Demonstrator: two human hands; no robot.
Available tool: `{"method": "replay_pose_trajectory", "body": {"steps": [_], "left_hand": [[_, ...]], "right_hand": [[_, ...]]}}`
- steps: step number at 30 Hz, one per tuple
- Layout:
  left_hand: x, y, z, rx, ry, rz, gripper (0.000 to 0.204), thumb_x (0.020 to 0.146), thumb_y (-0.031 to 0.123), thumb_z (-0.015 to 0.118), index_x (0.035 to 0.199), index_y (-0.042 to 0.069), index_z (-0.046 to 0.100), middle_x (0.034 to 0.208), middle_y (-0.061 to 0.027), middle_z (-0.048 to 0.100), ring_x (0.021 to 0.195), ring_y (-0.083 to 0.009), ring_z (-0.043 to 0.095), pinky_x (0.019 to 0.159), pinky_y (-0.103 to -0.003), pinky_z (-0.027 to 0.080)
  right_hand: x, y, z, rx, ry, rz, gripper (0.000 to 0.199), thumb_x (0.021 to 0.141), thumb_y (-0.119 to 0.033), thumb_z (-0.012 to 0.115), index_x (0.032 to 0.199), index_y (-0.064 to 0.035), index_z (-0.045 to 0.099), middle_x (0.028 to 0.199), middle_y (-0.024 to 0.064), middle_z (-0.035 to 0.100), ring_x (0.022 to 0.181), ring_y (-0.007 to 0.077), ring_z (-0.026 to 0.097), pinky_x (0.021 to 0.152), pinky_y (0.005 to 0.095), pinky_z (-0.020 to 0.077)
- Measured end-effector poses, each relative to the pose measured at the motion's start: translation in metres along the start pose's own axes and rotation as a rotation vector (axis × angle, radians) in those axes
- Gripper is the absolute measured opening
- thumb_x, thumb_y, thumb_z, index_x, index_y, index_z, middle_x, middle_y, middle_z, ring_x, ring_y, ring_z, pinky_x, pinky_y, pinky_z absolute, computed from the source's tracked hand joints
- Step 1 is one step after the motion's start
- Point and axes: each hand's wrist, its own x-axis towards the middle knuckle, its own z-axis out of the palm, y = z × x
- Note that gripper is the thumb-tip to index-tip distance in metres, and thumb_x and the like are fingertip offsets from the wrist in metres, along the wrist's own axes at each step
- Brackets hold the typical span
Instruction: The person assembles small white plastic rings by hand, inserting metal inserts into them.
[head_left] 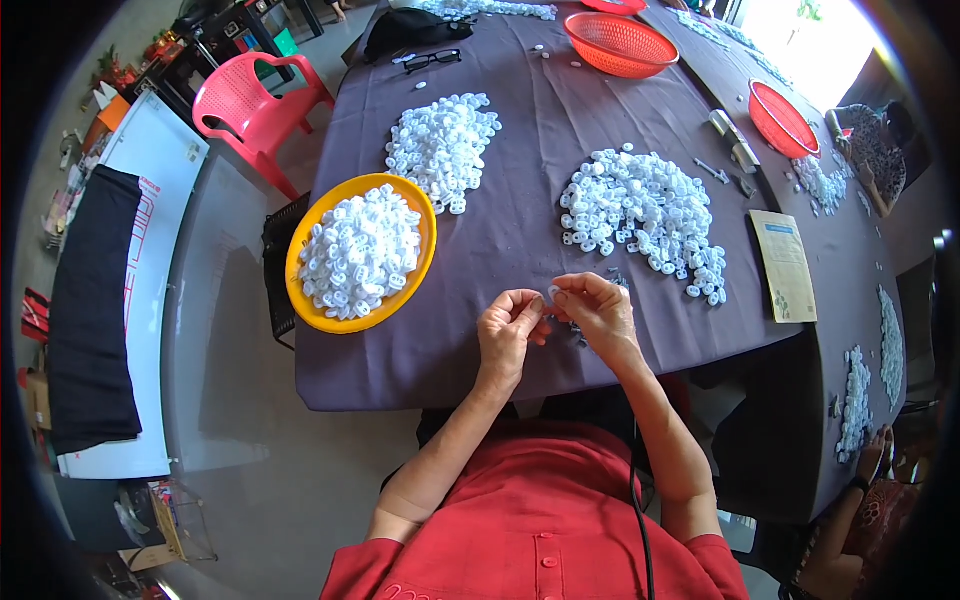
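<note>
A wide tabletop under a smooth, dull purple cloth carries the work. Of the small white plastic pieces, one loose heap lies ahead of the right hand and a second heap further back on the left; both look unworked. The round yellow bowl at the left is already mounded full of the same glossy, blocky pieces, so a good share seems done and much is left. A few small dark parts lie by the hands. Left hand and right hand meet, each grip pinching one small white piece just above the cloth.
</note>
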Motion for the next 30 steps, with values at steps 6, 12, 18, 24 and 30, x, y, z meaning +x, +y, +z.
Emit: {"method": "replay_pose_trajectory", "body": {"steps": [6,12,18,24,30], "left_hand": [[0.0,0.003,0.0,0.015,-0.001,-0.03,0.009,0.09,0.012,0.06,0.091,0.003,0.062,0.078,-0.003,0.065,0.057,-0.0063,0.055,0.048,-0.019,0.043],[0.002,0.002,0.0,0.022,0.005,-0.039,0.01,0.091,0.013,0.059,0.091,0.004,0.062,0.076,-0.0022,0.063,0.055,-0.0051,0.053,0.047,-0.018,0.042],[0.006,-0.001,-0.003,0.033,0.003,-0.03,0.009,0.091,0.013,0.059,0.091,0.004,0.06,0.076,-0.0026,0.063,0.053,-0.0055,0.052,0.046,-0.019,0.042],[0.006,0.0,-0.003,0.031,0.019,-0.031,0.008,0.091,0.012,0.059,0.09,0.004,0.06,0.075,-0.0029,0.063,0.053,-0.0053,0.052,0.046,-0.019,0.042],[0.006,0.002,-0.002,0.011,0.024,-0.044,0.008,0.09,0.012,0.06,0.091,0.004,0.061,0.075,-0.0032,0.064,0.053,-0.0049,0.051,0.045,-0.018,0.04]], "right_hand": [[0.0,-0.003,0.002,-0.032,0.02,0.009,0.012,0.085,-0.003,0.063,0.097,0.0003,0.066,0.079,0.0028,0.067,0.073,0.0087,0.065,0.064,0.0215,0.0519],[0.001,-0.003,0.003,-0.06,0.023,-0.013,0.013,0.084,-0.003,0.064,0.096,-0.0003,0.066,0.077,0.0026,0.067,0.071,0.0075,0.063,0.062,0.0212,0.051],[0.003,-0.002,0.005,-0.105,0.024,-0.011,0.013,0.084,-0.001,0.063,0.096,-0.0002,0.066,0.077,0.0029,0.067,0.068,0.0068,0.061,0.061,0.0212,0.05],[0.001,0.001,0.01,-0.021,0.034,-0.011,0.013,0.084,-0.001,0.062,0.096,0.0002,0.066,0.076,0.0032,0.067,0.068,0.0071,0.061,0.061,0.0207,0.0495],[0.002,0.002,0.015,-0.085,0.065,-0.08,0.014,0.083,0.0,0.061,0.095,0.0019,0.066,0.077,0.0057,0.068,0.07,0.0083,0.063,0.062,0.0227,0.0499]]}}
